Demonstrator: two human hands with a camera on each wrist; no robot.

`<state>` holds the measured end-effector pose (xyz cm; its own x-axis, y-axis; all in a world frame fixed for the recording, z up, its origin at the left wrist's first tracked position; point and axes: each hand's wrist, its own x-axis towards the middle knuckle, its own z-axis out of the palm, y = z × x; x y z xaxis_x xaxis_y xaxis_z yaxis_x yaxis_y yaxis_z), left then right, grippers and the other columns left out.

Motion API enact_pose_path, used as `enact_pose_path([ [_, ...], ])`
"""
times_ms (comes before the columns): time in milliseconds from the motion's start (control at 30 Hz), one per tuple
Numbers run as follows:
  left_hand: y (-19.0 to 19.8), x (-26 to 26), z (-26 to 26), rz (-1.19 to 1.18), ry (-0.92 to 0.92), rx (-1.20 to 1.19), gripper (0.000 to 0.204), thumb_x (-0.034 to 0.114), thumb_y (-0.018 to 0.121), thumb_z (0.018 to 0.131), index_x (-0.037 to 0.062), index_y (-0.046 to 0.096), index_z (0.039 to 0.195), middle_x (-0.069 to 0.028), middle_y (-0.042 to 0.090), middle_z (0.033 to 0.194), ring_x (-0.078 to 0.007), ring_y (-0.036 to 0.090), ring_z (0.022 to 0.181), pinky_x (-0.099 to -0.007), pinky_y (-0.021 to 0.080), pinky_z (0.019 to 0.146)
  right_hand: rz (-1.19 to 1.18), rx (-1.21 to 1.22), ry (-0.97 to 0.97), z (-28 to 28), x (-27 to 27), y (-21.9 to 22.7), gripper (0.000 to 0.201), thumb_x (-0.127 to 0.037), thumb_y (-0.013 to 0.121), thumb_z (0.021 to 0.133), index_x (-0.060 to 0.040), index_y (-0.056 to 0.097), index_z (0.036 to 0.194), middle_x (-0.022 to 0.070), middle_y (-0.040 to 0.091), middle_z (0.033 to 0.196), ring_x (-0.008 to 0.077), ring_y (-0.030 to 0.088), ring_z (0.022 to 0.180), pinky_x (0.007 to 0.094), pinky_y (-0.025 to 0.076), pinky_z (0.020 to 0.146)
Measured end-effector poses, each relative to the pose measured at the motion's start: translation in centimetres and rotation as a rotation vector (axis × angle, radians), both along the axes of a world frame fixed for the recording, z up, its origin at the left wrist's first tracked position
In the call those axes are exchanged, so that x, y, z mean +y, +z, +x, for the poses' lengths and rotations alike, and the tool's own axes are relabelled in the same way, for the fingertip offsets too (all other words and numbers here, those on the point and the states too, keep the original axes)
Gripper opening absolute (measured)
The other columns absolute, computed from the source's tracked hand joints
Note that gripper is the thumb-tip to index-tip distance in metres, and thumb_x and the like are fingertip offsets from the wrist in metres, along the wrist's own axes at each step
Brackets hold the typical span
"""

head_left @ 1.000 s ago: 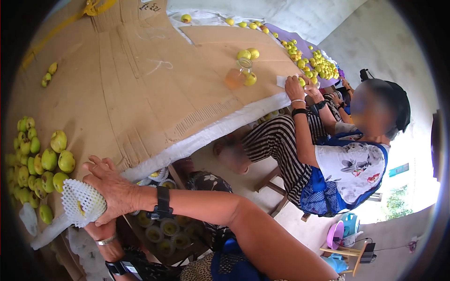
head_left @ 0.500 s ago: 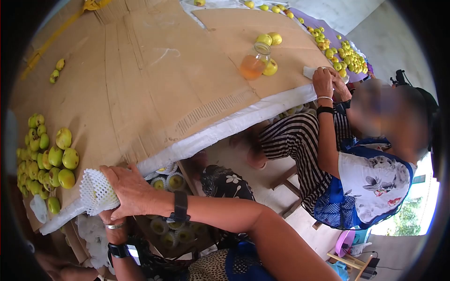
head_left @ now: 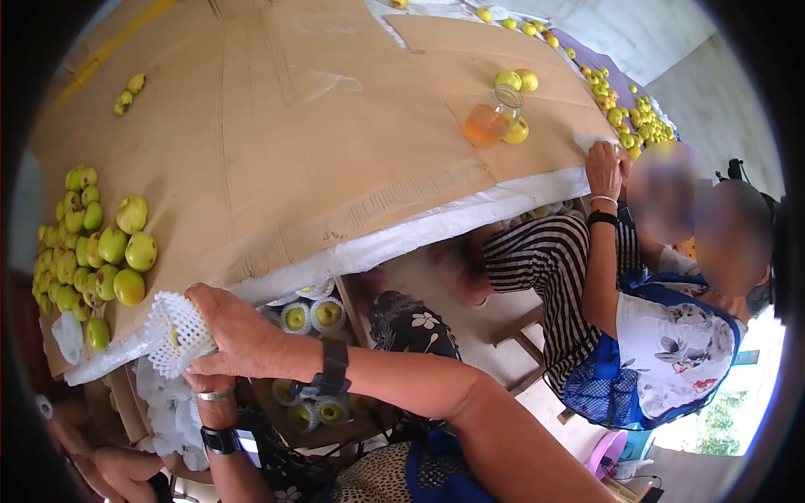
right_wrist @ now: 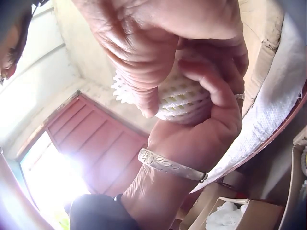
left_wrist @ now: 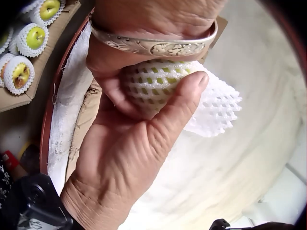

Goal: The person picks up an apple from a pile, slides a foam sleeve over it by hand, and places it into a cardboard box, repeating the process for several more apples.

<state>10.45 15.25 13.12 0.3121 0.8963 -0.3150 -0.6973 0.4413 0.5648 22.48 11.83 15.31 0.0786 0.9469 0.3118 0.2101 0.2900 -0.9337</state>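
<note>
A green apple in a white foam net (head_left: 179, 335) is held between both hands near the table edge. My right hand (head_left: 243, 334) lies over its side, gripping it, with the thumb against the mesh in the left wrist view. Below, my left hand (head_left: 208, 382), with a silver bangle, curls round the same fruit, partly hidden by the right hand. Green skin shows through the holes of the net (left_wrist: 160, 81) in the left wrist view, where a loose net end sticks out to the right. The right wrist view shows the left palm (right_wrist: 196, 132) under the netted fruit.
Piled apples (head_left: 88, 251) lie at the table's left, beside crumpled foam (head_left: 69, 337). A jar of orange liquid (head_left: 490, 121) stands among apples farther off. Netted apples (head_left: 327, 313) fill a box below the edge. Another person (head_left: 671, 335) sits at right.
The head view has shifted, so the table and other person appear farther right. My right fingers, spread in the earliest frame, now lie closer together round the netted fruit.
</note>
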Motion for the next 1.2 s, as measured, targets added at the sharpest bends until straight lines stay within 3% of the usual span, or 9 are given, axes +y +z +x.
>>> enact_pose_path([
  [67,-0.1,0.3,-0.1,0.014,-0.007,-0.018,0.05,0.04,0.035,0.089,0.0062,0.04,0.126,-0.0097,0.046,0.125,-0.0276,0.048,0.11,-0.0416,0.039,0.093,0.064,0.036,-0.051,-0.3,0.0,-0.6,0.062,-0.02,0.074,0.057,0.0029,0.038,0.103,0.0234,0.05,0.097,0.0399,0.048,0.096,0.0421,0.041,0.083],
  [267,-0.1,1.1,-0.6,0.045,-0.015,-0.038,0.05,0.039,0.036,0.089,0.0062,0.04,0.126,-0.0096,0.047,0.124,-0.0274,0.049,0.109,-0.0414,0.04,0.091,-0.059,-0.03,-0.064,-0.9,0.8,-0.5,0.068,-0.024,0.075,0.054,0.0013,0.039,0.106,0.0224,0.051,0.097,0.0394,0.05,0.094,0.0424,0.041,0.083],
  [367,-0.1,1.2,-1.3,0.046,-0.009,-0.033,0.049,0.039,0.036,0.089,0.0062,0.04,0.126,-0.0096,0.047,0.123,-0.0273,0.049,0.108,-0.0413,0.041,0.091,0.012,-0.004,-0.073,-1.2,0.9,0.6,0.07,-0.026,0.076,0.052,0.0002,0.04,0.107,0.0216,0.052,0.097,0.0382,0.051,0.094,0.0423,0.042,0.082],
  [567,-0.2,1.3,-1.8,0.053,0.004,-0.021,0.049,0.038,0.037,0.089,0.0061,0.041,0.125,-0.0096,0.048,0.122,-0.0271,0.05,0.107,-0.0411,0.042,0.089,-0.097,-0.083,0.025,-2.1,1.9,0.2,0.071,-0.029,0.076,0.053,-0.0002,0.042,0.108,0.0215,0.053,0.101,0.0369,0.052,0.095,0.0416,0.043,0.083],
  [867,-0.4,1.6,-1.7,0.052,0.017,-0.006,0.048,0.037,0.038,0.088,0.0061,0.042,0.125,-0.0095,0.049,0.121,-0.0268,0.052,0.105,-0.0408,0.044,0.088,-0.021,-0.15,-0.005,-1.6,2.0,-0.1,0.068,-0.032,0.077,0.052,0.0014,0.044,0.1,0.0194,0.057,0.092,0.0362,0.055,0.088,0.0415,0.043,0.078],
  [967,-0.5,1.7,-1.8,0.054,0.022,-0.001,0.048,0.037,0.039,0.088,0.006,0.042,0.125,-0.0095,0.05,0.121,-0.0267,0.052,0.104,-0.0407,0.044,0.087,0.018,-0.139,-0.07,-1.8,2.4,-0.1,0.061,-0.03,0.076,0.049,0.0014,0.045,0.091,0.0197,0.058,0.084,0.0358,0.056,0.084,0.0406,0.044,0.074],
  [1200,-0.6,2.0,-1.8,0.05,0.019,0.002,0.047,0.036,0.039,0.088,0.006,0.042,0.124,-0.0095,0.051,0.119,-0.0264,0.053,0.102,-0.0404,0.045,0.085,-0.002,-0.097,-0.086,-2.1,2.5,-0.4,0.061,-0.03,0.076,0.049,0.0008,0.045,0.092,0.0198,0.056,0.088,0.0356,0.054,0.087,0.0412,0.042,0.077],
])
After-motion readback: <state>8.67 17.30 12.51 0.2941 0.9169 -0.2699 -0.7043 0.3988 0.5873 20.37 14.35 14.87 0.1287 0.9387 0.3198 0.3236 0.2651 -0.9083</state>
